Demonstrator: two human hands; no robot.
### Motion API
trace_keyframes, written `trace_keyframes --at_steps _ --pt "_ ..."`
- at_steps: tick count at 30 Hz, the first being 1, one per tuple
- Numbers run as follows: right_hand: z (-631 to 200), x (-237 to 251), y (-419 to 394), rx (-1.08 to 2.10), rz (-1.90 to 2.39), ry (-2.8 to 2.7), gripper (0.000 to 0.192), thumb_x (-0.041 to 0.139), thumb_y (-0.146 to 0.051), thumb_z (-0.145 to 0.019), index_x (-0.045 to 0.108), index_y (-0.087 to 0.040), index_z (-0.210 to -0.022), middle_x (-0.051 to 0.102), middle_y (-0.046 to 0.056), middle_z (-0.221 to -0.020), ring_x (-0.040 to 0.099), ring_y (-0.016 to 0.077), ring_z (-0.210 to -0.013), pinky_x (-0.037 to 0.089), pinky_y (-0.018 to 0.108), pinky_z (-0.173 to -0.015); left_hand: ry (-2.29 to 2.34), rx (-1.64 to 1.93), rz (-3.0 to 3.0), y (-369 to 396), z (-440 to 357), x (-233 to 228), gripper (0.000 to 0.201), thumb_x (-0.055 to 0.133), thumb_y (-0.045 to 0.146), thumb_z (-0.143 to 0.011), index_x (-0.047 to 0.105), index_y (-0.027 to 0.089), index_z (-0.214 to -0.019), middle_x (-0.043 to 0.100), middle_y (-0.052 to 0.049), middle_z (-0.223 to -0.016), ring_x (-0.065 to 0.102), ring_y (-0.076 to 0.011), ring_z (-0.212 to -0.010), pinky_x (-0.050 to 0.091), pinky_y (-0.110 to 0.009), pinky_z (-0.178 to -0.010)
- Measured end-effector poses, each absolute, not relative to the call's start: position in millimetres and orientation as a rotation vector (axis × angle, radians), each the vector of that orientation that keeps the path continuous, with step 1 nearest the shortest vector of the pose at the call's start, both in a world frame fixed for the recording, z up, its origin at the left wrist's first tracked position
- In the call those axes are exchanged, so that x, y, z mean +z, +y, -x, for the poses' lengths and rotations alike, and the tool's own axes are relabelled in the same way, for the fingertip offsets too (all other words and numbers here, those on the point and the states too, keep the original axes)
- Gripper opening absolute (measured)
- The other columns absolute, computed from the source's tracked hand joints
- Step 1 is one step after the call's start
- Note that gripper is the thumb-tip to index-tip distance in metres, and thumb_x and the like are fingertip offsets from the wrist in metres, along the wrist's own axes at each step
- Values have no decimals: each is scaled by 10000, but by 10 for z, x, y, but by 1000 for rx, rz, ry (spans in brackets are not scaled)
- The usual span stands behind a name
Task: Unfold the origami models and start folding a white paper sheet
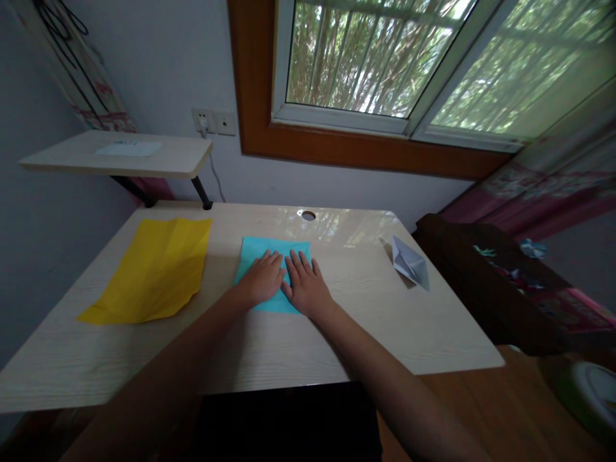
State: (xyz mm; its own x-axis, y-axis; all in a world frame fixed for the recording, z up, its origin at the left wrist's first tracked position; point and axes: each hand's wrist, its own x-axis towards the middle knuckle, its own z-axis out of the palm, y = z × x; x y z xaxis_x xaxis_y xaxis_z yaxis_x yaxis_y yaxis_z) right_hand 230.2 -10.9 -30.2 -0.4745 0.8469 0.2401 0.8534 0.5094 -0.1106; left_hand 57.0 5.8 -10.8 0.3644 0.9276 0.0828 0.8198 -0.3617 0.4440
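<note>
A folded sheet of blue paper (269, 250) lies flat in the middle of the pale wooden desk (240, 346). My left hand (263, 277) and my right hand (304, 285) both press palm-down on it, side by side, fingers stretched forward and nearly touching. They cover the sheet's near half; only its far part and left edge show.
A creased yellow sheet (154, 269) lies on the desk's left side. A folded white paper shape (410, 262) sits at the right. A small raised shelf (120, 155) stands at the back left. A dark wooden piece of furniture (486, 282) is beside the desk's right edge.
</note>
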Motion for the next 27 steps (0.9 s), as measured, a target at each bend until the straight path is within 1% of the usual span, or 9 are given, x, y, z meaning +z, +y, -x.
trace_keyframes --at_steps 3,6,9,14,19,23,25,27 --pt "-2315 -333 -117 -53 1421 -2478 662 369 -536 -1025 371 -120 -1541 287 160 -1627 247 332 -1521 201 580 -1219 1655 500 -2362 82 -463 -280 512 371 353 -1011 466 147 -1470 372 -175 -1592 278 -347 -1505 207 -602 -1199" --pt "-2324 -340 -116 -50 1429 -2487 676 355 -550 -1026 359 -120 -1547 283 149 -1630 239 325 -1524 195 577 -1224 1728 503 -2494 121 -328 -306 539 360 394 -1021 421 175 -1511 331 -141 -1619 253 -311 -1520 150 -567 -1229" --pt "-2339 -324 -120 -46 1446 -2508 684 342 -560 -1027 342 -129 -1557 264 142 -1638 229 316 -1529 187 566 -1230 1833 402 -2550 170 -251 -282 579 336 442 -1027 398 158 -1527 303 -130 -1633 238 -287 -1526 145 -521 -1243" --pt "-2449 -288 -173 -57 1474 -2540 697 312 -569 -1030 330 -116 -1560 250 142 -1641 240 295 -1528 174 545 -1241 1996 362 -2523 191 -236 -290 655 322 496 -1023 378 80 -1527 293 -164 -1631 224 -282 -1531 140 -465 -1252" --pt "-2688 -268 -269 -80 1548 -2559 656 295 -545 -1041 298 -167 -1579 246 93 -1647 229 301 -1531 179 573 -1235 2072 377 -2467 168 -249 -307 693 334 524 -1014 362 64 -1532 271 -184 -1634 226 -304 -1528 150 -494 -1244" --pt "-2908 -250 -303 -86 1660 -2540 592 297 -488 -1052 295 -227 -1583 248 41 -1652 214 322 -1533 223 596 -1215 2094 375 -2434 164 -260 -315 705 348 533 -1008 365 58 -1530 269 -197 -1632 210 -316 -1532 142 -507 -1243" --pt "-2982 -213 -284 -88 1720 -2493 568 317 -446 -1051 293 -251 -1584 266 42 -1649 227 334 -1527 253 605 -1199 2113 385 -2412 155 -272 -321 705 354 529 -1006 372 50 -1524 271 -205 -1629 202 -321 -1533 142 -511 -1242" --pt "-2995 -145 -238 -98 1731 -2434 573 344 -394 -1043 273 -245 -1592 276 66 -1647 255 341 -1518 272 604 -1192 2140 402 -2390 142 -289 -326 700 356 524 -1005 379 52 -1520 271 -209 -1628 202 -325 -1533 146 -522 -1240"
